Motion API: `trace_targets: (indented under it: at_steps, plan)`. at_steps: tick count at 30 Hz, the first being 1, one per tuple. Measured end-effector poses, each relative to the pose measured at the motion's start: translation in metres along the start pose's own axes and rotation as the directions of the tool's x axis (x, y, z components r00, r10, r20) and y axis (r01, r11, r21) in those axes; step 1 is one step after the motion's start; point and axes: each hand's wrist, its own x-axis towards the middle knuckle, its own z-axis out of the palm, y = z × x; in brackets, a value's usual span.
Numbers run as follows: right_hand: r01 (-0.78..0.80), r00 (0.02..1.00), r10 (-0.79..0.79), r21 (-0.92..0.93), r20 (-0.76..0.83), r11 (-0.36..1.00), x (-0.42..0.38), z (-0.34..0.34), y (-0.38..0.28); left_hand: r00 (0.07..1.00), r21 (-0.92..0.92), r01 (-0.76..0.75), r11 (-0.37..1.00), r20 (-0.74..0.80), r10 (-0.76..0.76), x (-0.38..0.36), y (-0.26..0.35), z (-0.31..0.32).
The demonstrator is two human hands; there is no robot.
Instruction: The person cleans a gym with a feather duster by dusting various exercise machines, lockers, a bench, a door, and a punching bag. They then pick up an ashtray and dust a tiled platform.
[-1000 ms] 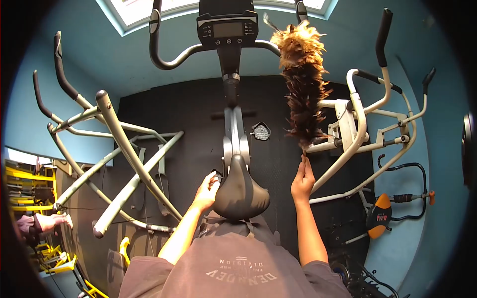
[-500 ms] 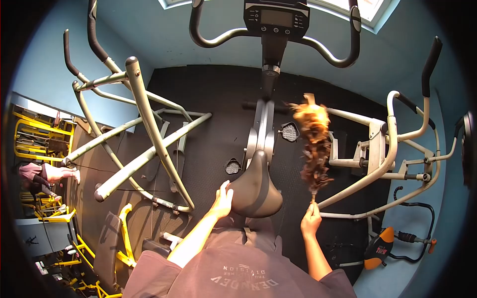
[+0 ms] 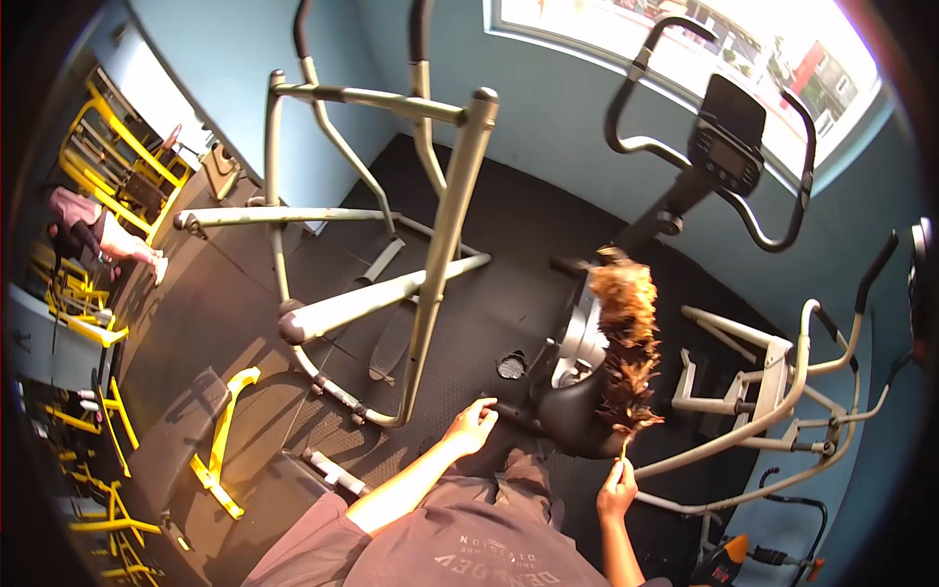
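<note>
My right hand (image 3: 616, 487) is closed around the thin handle of a feather duster (image 3: 629, 338). The duster points up and away from me, its brown and tan feathers overlapping the exercise bike's black saddle (image 3: 572, 419) and frame from this view. My left hand (image 3: 472, 428) holds nothing; its fingers are loosely bent and a little apart, just left of the saddle and not on it. Beyond the duster rise the bike's console (image 3: 729, 147) and curved handlebars (image 3: 631, 145). A bike pedal (image 3: 511, 365) shows near the floor.
To the left stands a pale-framed elliptical machine (image 3: 455, 196); another pale-framed machine (image 3: 782, 391) is on the right. A padded bench (image 3: 181, 430) with yellow supports is at lower left. A person (image 3: 93, 230) bends among yellow equipment farther left. A window (image 3: 685, 59) sits above the bike.
The view has swung left, so the bike now appears farther right and tilted. My left hand has come off the saddle. The duster, still in my right hand, now overlaps the bike.
</note>
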Motion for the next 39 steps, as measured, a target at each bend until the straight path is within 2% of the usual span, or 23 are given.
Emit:
trace_targets:
  at_steps: [1,4,7,8,10,12,14,16,18,20,22,24,26,28,29,30,32,33,35,36,37,38,39]
  plan:
    - [-0.038,0.999,0.037,0.044,0.018,0.998,-0.01,0.012,-0.018,0.993,-0.066,-0.104,0.992,-0.066,0.1,-0.008,-0.016,-0.019]
    - [-0.05,0.993,0.031,0.172,0.116,0.984,-0.039,0.055,-0.059,0.92,-0.192,-0.25,0.949,-0.352,0.172,-0.023,-0.049,-0.071]
    - [0.03,0.961,-0.057,0.101,0.27,0.994,-0.056,0.102,-0.115,0.766,-0.229,-0.415,0.881,-0.61,0.202,-0.038,-0.053,-0.135]
    - [0.151,0.951,-0.161,0.057,0.266,0.987,-0.056,0.122,-0.119,0.752,-0.269,-0.436,0.859,-0.633,0.183,-0.045,-0.051,-0.157]
    - [0.298,0.923,-0.273,-0.054,0.27,0.953,-0.044,0.145,-0.149,0.622,-0.114,-0.487,0.866,-0.742,0.252,-0.057,-0.036,-0.197]
    - [0.235,0.933,-0.139,-0.267,0.333,0.935,-0.015,0.156,-0.178,0.566,-0.082,-0.607,0.791,-0.744,0.357,-0.058,-0.035,-0.226]
    - [0.347,0.927,-0.252,-0.378,0.278,0.858,0.024,0.149,-0.213,0.571,-0.099,-0.576,0.812,-0.759,0.313,-0.062,-0.016,-0.249]
    - [0.445,0.892,-0.443,-0.344,0.089,0.827,0.059,0.137,-0.241,0.579,-0.024,-0.534,0.845,-0.739,0.344,-0.07,0.008,-0.267]
    - [0.279,0.96,-0.28,-0.075,-0.001,0.957,0.08,0.127,-0.285,0.618,-0.054,-0.542,0.839,-0.702,0.354,-0.063,0.01,-0.272]
    - [0.296,0.953,-0.298,-0.046,-0.057,0.954,0.088,0.135,-0.292,0.524,-0.035,-0.617,0.786,-0.763,0.378,-0.053,0.022,-0.269]
    - [0.258,0.944,-0.265,0.063,0.198,0.964,0.089,0.156,-0.278,0.532,-0.039,-0.651,0.758,-0.736,0.418,-0.045,0.021,-0.267]
    - [0.284,0.907,-0.233,-0.101,0.35,0.953,0.076,0.158,-0.282,0.475,0.082,-0.654,0.752,-0.729,0.493,-0.044,0.025,-0.267]
    - [0.314,0.914,-0.271,-0.101,0.302,0.944,0.076,0.174,-0.264,0.498,0.047,-0.65,0.758,-0.728,0.472,-0.033,0.02,-0.265]
    - [0.159,0.969,-0.185,0.158,0.163,0.975,0.082,0.202,-0.242,0.47,-0.061,-0.76,0.648,-0.74,0.481,-0.03,0.025,-0.267]
    - [0.17,0.978,-0.195,0.262,0.075,0.95,0.085,0.214,-0.241,0.451,-0.022,-0.745,0.666,-0.752,0.48,-0.03,0.03,-0.271]
    - [0.169,0.973,-0.203,0.264,0.107,0.95,0.089,0.221,-0.246,0.439,0.024,-0.706,0.708,-0.77,0.464,-0.028,0.029,-0.273]
    - [0.35,0.917,-0.371,0.153,0.145,0.924,0.103,0.239,-0.263,0.464,0.011,-0.687,0.727,-0.763,0.45,-0.031,0.036,-0.275]
    - [0.359,0.892,-0.387,0.156,0.234,0.92,0.116,0.247,-0.279,0.481,-0.003,-0.682,0.731,-0.755,0.445,-0.029,0.03,-0.275]
    - [0.56,0.786,-0.581,0.156,0.208,0.814,0.148,0.277,-0.317,0.484,-0.004,-0.66,0.751,-0.767,0.422,-0.027,0.019,-0.269]
    - [0.478,0.815,-0.501,0.152,0.29,0.865,0.159,0.286,-0.354,0.484,-0.003,-0.648,0.762,-0.774,0.408,-0.026,0.015,-0.267]
    - [0.458,0.819,-0.541,0.352,0.189,0.816,0.171,0.312,-0.381,0.531,-0.031,-0.611,0.791,-0.758,0.38,-0.037,0.042,-0.27]
    - [0.347,0.803,-0.518,0.477,0.293,0.807,0.187,0.338,-0.404,0.52,-0.031,-0.629,0.777,-0.759,0.391,-0.035,0.042,-0.269]
    - [0.508,0.768,-0.624,0.456,0.143,0.73,0.198,0.377,-0.421,0.509,0.012,-0.601,0.799,-0.765,0.394,-0.037,0.045,-0.27]
